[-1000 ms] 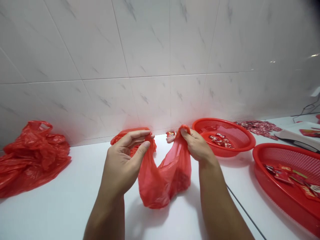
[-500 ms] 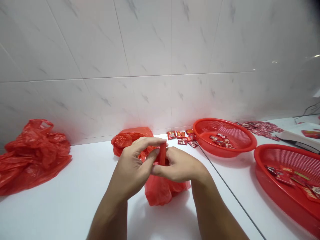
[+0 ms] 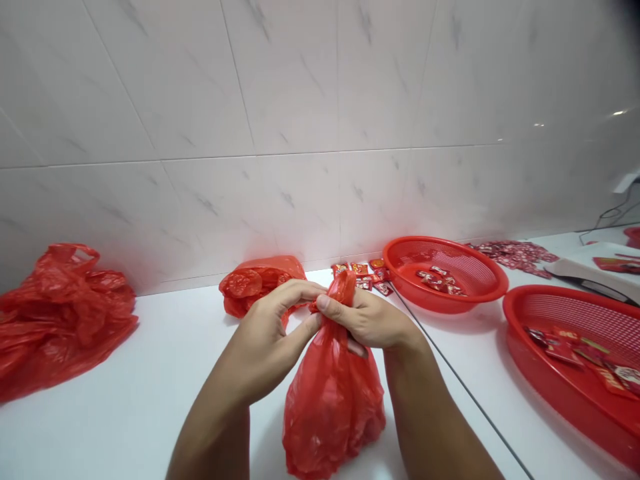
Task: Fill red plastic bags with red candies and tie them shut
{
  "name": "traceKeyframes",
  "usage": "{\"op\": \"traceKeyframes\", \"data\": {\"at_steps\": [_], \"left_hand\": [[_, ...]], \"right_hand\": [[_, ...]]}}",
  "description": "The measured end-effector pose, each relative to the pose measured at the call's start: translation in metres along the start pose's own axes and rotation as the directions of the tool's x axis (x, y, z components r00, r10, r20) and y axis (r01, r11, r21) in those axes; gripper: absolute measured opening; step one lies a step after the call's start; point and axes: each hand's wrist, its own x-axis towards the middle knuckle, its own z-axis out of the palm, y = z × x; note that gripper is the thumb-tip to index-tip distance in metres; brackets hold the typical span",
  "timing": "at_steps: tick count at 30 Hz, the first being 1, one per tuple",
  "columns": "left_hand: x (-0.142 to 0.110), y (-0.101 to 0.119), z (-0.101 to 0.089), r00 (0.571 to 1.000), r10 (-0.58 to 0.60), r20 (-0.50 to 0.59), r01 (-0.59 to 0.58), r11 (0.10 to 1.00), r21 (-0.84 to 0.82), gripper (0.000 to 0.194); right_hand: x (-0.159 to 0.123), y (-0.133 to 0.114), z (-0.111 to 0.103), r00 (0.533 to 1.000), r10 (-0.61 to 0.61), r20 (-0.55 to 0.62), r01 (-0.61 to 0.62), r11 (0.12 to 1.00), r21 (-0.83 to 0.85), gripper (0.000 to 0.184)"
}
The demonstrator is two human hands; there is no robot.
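Observation:
A small filled red plastic bag [image 3: 330, 400] hangs just over the white counter [image 3: 125, 413] in front of me. Both hands meet at its gathered top. My left hand [image 3: 270, 340] pinches the bag's handles between thumb and fingers. My right hand [image 3: 370, 320] is closed round the twisted neck, with a red handle loop sticking up above its fingers. What is inside the bag is hidden by the plastic.
Another tied red bag [image 3: 255, 283] lies behind my hands by the tiled wall. A heap of red bags [image 3: 60, 313] sits at the left. Loose red candy packets [image 3: 367, 277] lie beside two red baskets [image 3: 445, 273] [image 3: 575, 353] holding packets. A white scale [image 3: 595, 273] stands far right.
My hands, first apart holding the bag's two handles open, came together. Now they grip the gathered top higher up, and the bag hangs longer and closed.

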Motion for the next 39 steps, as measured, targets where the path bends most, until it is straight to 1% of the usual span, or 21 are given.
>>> {"op": "traceKeyframes", "data": {"at_steps": [3, 6, 8, 10, 12, 13, 15, 16, 17, 18, 20, 22, 23, 25, 27, 29, 31, 33, 34, 36, 39], "left_hand": [[0.0, -0.002, 0.003, 0.993, 0.0, -0.114, 0.009, 0.997, 0.082, 0.016], [0.0, -0.004, 0.0, 0.976, -0.037, -0.214, 0.062, 0.992, 0.11, 0.018], [-0.001, -0.004, -0.003, 0.966, -0.044, -0.254, 0.067, 0.994, 0.084, 0.021], [-0.002, -0.003, -0.004, 0.975, -0.026, -0.222, 0.034, 0.999, 0.031, 0.023], [-0.004, -0.002, -0.002, 0.99, -0.013, -0.138, 0.007, 0.999, -0.041, 0.015], [-0.004, -0.002, 0.0, 0.996, -0.016, -0.086, 0.01, 0.997, -0.076, 0.018], [-0.004, -0.003, 0.005, 0.999, -0.046, 0.017, 0.047, 0.992, -0.12, 0.061], [-0.003, -0.003, 0.007, 0.995, -0.07, 0.066, 0.077, 0.99, -0.121, 0.079], [-0.001, -0.004, 0.009, 0.99, -0.094, 0.105, 0.105, 0.989, -0.106, 0.086], [0.001, -0.005, 0.01, 0.985, -0.112, 0.13, 0.123, 0.989, -0.082, 0.084], [0.005, -0.007, 0.01, 0.981, -0.133, 0.139, 0.141, 0.989, -0.047, 0.062], [0.008, -0.008, 0.008, 0.979, -0.164, 0.12, 0.17, 0.985, -0.041, 0.043], [0.008, -0.009, 0.008, 0.976, -0.187, 0.112, 0.193, 0.98, -0.05, 0.04], [0.008, -0.009, 0.007, 0.969, -0.23, 0.094, 0.238, 0.966, -0.096, 0.048], [0.007, -0.008, 0.007, 0.967, -0.248, 0.053, 0.253, 0.954, -0.159, 0.058], [0.007, -0.006, 0.008, 0.965, -0.261, -0.026, 0.25, 0.947, -0.203, 0.06], [0.008, -0.005, 0.009, 0.963, -0.256, -0.087, 0.232, 0.947, -0.224, 0.054], [0.01, -0.005, 0.009, 0.974, -0.219, -0.061, 0.198, 0.95, -0.241, 0.048], [0.011, -0.005, 0.008, 0.979, -0.201, -0.033, 0.187, 0.951, -0.245, 0.046], [0.012, -0.007, 0.007, 0.982, -0.188, -0.005, 0.181, 0.954, -0.238, 0.045], [0.013, -0.011, 0.006, 0.976, -0.208, -0.057, 0.192, 0.958, -0.211, 0.045]], "right_hand": [[0.003, 0.001, 0.003, 1.0, 0.022, 0.001, -0.022, 0.999, 0.035, 0.065], [0.008, 0.004, 0.005, 0.999, 0.039, -0.003, -0.037, 0.983, 0.182, 0.063], [0.012, 0.007, 0.005, 0.999, 0.01, -0.037, 0.001, 0.958, 0.288, 0.06], [0.014, 0.01, 0.003, 0.995, -0.05, -0.084, 0.076, 0.934, 0.348, 0.053], [0.015, 0.011, 0.001, 0.985, -0.116, -0.127, 0.155, 0.921, 0.358, 0.043], [0.014, 0.011, -0.001, 0.979, -0.144, -0.144, 0.186, 0.918, 0.351, 0.038], [0.01, 0.009, -0.005, 0.973, -0.185, -0.14, 0.222, 0.916, 0.334, 0.028], [0.007, 0.007, -0.007, 0.973, -0.2, -0.113, 0.226, 0.921, 0.317, 0.025], [0.004, 0.005, -0.009, 0.974, -0.21, -0.082, 0.225, 0.93, 0.291, 0.023], [0.001, 0.003, -0.011, 0.975, -0.216, -0.059, 0.223, 0.942, 0.25, 0.022], [-0.003, -0.001, -0.013, 0.971, -0.229, -0.074, 0.236, 0.965, 0.111, 0.021], [-0.005, -0.003, -0.014, 0.953, -0.25, -0.169, 0.234, 0.966, -0.112, 0.019], [-0.004, -0.003, -0.014, 0.937, -0.27, -0.223, 0.216, 0.947, -0.239, 0.016], [-0.002, -0.002, -0.013, 0.889, -0.332, -0.315, 0.166, 0.875, -0.455, 0.014], [0.002, -0.001, -0.01, 0.83, -0.431, -0.355, 0.174, 0.804, -0.568, 0.016], [0.006, 0.0, -0.007, 0.772, -0.529, -0.352, 0.252, 0.764, -0.594, 0.017], [0.009, 0.001, -0.003, 0.729, -0.596, -0.336, 0.33, 0.736, -0.591, 0.016], [0.011, 0.002, 0.001, 0.701, -0.64, -0.316, 0.376, 0.708, -0.598, 0.02], [0.012, 0.003, 0.003, 0.694, -0.65, -0.309, 0.383, 0.696, -0.607, 0.023], [0.013, 0.005, 0.006, 0.701, -0.648, -0.298, 0.369, 0.687, -0.626, 0.028], [0.017, 0.009, 0.006, 0.745, -0.602, -0.288, 0.331, 0.708, -0.623, 0.032]]}}
